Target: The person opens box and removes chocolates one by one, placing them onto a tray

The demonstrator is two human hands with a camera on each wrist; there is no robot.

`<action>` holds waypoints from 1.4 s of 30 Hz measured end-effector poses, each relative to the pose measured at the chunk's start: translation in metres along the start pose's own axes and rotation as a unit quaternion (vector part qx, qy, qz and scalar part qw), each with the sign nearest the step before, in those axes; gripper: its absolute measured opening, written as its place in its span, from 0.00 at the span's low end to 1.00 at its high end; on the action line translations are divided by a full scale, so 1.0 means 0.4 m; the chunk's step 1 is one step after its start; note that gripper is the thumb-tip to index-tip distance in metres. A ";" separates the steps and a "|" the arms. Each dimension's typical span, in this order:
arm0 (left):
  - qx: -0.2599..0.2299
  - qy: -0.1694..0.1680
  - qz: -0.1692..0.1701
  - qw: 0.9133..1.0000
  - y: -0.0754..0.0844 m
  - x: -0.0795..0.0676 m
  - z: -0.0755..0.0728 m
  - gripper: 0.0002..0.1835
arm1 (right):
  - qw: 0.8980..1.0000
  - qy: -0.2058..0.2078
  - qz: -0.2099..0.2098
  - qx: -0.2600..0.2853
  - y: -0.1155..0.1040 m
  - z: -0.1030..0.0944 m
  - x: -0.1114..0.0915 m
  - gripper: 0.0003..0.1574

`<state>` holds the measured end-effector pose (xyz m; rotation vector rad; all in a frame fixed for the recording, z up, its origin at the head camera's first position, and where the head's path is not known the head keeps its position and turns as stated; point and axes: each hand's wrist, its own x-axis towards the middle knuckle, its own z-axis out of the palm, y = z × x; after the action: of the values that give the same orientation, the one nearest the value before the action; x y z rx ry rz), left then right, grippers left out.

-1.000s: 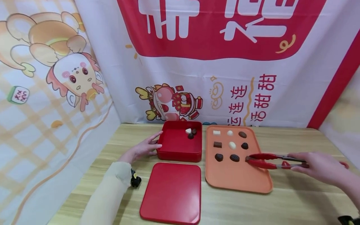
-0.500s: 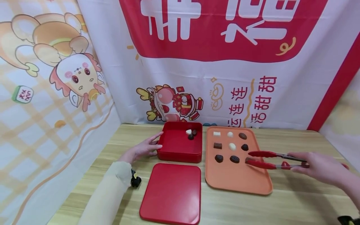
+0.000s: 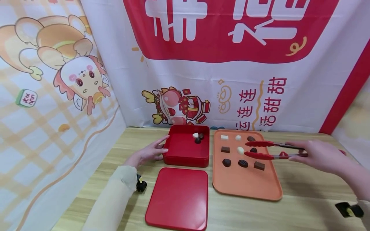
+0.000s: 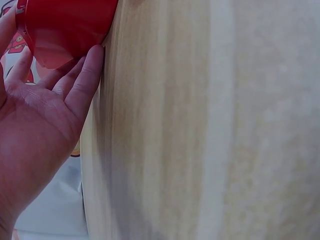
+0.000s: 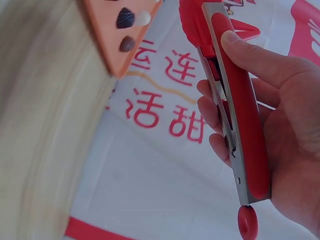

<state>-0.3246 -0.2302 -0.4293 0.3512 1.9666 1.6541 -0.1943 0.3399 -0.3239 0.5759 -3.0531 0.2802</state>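
Note:
My left hand (image 3: 150, 151) rests at the left side of an open red box (image 3: 185, 161), fingers stretched along its wall; the left wrist view shows the fingertips against the red box (image 4: 70, 30). Inside the box lie a white chocolate (image 3: 195, 135) and two dark ones. My right hand (image 3: 316, 155) grips red-tipped tongs (image 3: 278, 156) by their handles; in the right wrist view the thumb presses the tongs (image 5: 242, 115). The tongs' tips are spread over an orange tray (image 3: 245, 184), close to a white oval chocolate (image 3: 241, 150) and a dark round one (image 3: 253, 149).
Several other chocolates sit in rows on the tray, including a brown rectangular chocolate (image 3: 259, 165) at the near right. A red lid (image 3: 177, 199) lies flat in front of the box. A printed cloth (image 3: 219, 70) hangs behind the wooden table (image 3: 237, 215).
The right hand with the tongs has moved away from the near-right brown chocolate, up and left over the tray. The tongs have spread wider. The left hand stays at the box.

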 end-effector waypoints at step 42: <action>0.020 0.012 -0.008 1.000 0.000 0.005 -0.008 0.39 | 0.994 -0.066 -0.089 0.004 -0.280 -0.078 0.527 0.31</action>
<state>-0.3278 -0.2318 -0.4295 0.3309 2.0166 1.6180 -0.3504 0.1672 -0.2626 0.8969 -3.0973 0.2579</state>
